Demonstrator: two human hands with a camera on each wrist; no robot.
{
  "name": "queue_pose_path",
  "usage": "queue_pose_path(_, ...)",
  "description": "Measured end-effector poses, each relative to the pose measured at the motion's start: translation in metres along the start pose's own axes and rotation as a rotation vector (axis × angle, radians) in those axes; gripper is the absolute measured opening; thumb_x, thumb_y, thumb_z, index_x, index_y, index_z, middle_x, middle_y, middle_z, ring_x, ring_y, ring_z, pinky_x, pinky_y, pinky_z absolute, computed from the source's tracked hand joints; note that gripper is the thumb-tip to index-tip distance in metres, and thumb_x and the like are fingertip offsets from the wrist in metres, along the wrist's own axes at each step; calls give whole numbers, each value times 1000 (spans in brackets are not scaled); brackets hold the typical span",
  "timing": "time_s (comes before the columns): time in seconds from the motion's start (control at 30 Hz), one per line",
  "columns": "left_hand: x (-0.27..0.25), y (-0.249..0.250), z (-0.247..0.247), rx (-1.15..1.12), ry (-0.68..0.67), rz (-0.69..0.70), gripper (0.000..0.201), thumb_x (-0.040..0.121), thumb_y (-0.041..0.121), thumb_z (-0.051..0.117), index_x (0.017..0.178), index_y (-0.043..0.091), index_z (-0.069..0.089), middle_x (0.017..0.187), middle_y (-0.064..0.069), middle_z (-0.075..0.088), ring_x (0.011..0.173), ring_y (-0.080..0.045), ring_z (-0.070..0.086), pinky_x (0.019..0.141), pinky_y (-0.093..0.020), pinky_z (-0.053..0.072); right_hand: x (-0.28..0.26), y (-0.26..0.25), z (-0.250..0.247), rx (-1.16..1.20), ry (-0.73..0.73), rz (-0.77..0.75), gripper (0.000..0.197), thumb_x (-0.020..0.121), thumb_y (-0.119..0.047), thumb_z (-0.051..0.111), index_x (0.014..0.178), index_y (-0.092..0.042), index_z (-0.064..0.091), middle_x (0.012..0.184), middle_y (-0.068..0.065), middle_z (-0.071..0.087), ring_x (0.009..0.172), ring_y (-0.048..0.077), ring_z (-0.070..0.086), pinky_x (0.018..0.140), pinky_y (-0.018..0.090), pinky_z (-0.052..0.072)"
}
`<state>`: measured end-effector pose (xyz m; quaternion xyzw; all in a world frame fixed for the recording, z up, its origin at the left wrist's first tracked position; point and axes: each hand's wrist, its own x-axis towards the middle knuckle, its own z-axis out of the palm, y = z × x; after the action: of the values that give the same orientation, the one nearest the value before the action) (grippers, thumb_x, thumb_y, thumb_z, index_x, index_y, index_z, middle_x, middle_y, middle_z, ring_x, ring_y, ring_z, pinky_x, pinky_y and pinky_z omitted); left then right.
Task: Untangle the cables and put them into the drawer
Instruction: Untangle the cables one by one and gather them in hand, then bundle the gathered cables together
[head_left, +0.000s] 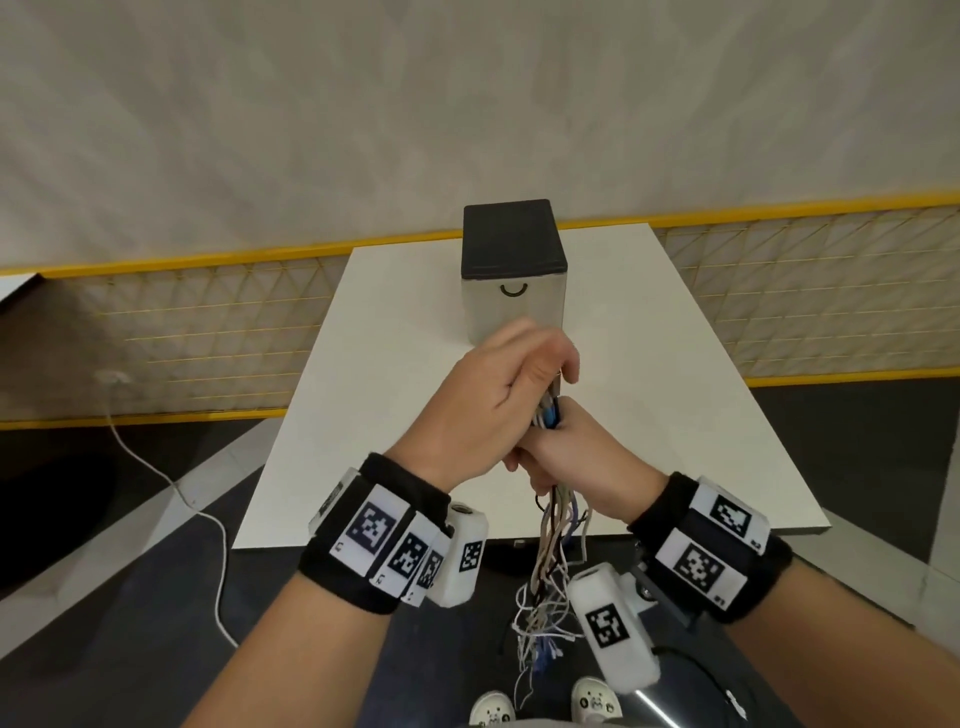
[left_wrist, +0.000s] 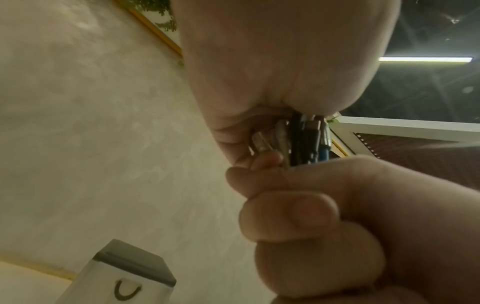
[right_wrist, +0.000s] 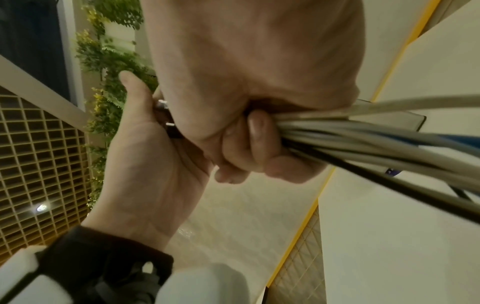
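Cables (head_left: 551, 525) hang in one thick bunch above the near edge of a white table (head_left: 395, 415), gripped w/ both hands and not yet in the drawer (head_left: 514, 306).

Left to right: a loose white cord (head_left: 156, 478) trails over the dark floor and plays no part. Left hand (head_left: 488, 405) sits on top of the bunch, fingers curled over the plug ends (left_wrist: 309, 139); the left wrist view shows metal connector tips and blue and black housings poking up from the fist below, so this hand is prob. sorting or squaring the ends. Right hand (head_left: 576, 457) sits just under it, fingers (right_wrist: 259, 139) wrapped tight round the bundle, taking its weight so the strands drop straight and the snarl shows. Held clear of the table, the lower lengths dangle past the edge toward the floor, where thin white, grey, blue and dark strands twist into a knot (head_left: 545, 618).

Cables look smooth, round, rubber-sheathed and limp. The drawer is a small boxy unit w/ a matt black top, pale plastic front and curved black pull (head_left: 515, 291), standing at the table's far side, beyond the hands, closed. Judgement: untangling is in progress; stowing hasn't begun.
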<state>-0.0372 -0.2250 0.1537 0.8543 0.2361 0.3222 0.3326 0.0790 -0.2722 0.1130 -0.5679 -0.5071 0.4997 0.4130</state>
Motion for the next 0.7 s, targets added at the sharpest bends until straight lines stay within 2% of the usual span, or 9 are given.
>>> queue_pose_path(0.07,2,0,2,-4,13,14,46,99,50,41,87,11,63,88,1,52,83,-15,55,71,-28,49,-1,-4,-1,-9,11,-18,30,87,-7,49,57,-10,55,61,18,47,44,16,37,42,21,38)
queue_pose_path(0.17,4,-4,5,-4,39,-20,24,96,30,61,85,9,62,85,-2,55,76,-14,57,56,-26,50,0,-5,-2,-37,23,-28,24,84,-3,46,64,-12,55,54,7,53,43,14,38,43,24,37)
queue_pose_path(0.23,5,-5,9,-15,83,-44,21,96,21,62,80,7,58,78,-4,54,64,-10,52,48,-20,45,1,-3,-2,-28,15,-20,22,83,-4,48,63,-10,57,58,13,53,45,18,39,46,27,37)
queue_pose_path(0.3,6,-4,12,-26,154,-62,23,95,15,62,76,5,53,69,-2,50,60,-8,46,51,-18,40,2,-2,-3,-14,11,-47,22,84,-6,54,63,-9,55,58,15,49,45,17,40,49,28,38)
queue_pose_path(0.43,12,-6,0,-138,404,-145,26,95,9,60,73,-1,50,62,-5,44,58,-7,42,56,-18,37,-4,13,-9,-96,-60,-152,30,94,-26,57,68,-18,44,49,-9,46,45,12,46,54,32,45)
queue_pose_path(0.53,10,-18,-13,-205,485,-286,25,97,18,59,80,0,54,68,-14,54,60,-12,56,54,-26,47,-5,25,-18,-226,-80,-163,31,97,-35,48,68,-24,41,55,-12,40,48,5,39,55,27,41)
queue_pose_path(0.6,5,-32,-17,-142,411,-371,16,96,28,62,94,12,62,85,-3,62,77,-9,64,64,-27,56,-2,23,-22,-344,-66,-170,34,98,-38,46,67,-23,39,57,-8,37,46,3,34,51,20,34)
queue_pose_path(0.63,2,-38,-19,-3,386,-371,17,93,32,66,106,21,63,103,0,60,94,-8,62,78,-25,56,-1,21,-23,-399,-58,-173,36,98,-38,45,66,-23,38,57,-7,37,45,4,35,50,18,32)
queue_pose_path(0.7,-3,-44,-24,306,388,-221,41,87,34,73,125,26,59,128,0,46,121,-8,46,101,-21,43,7,20,-25,-503,-50,-166,38,99,-37,44,64,-22,38,56,-6,37,42,5,37,47,16,30)
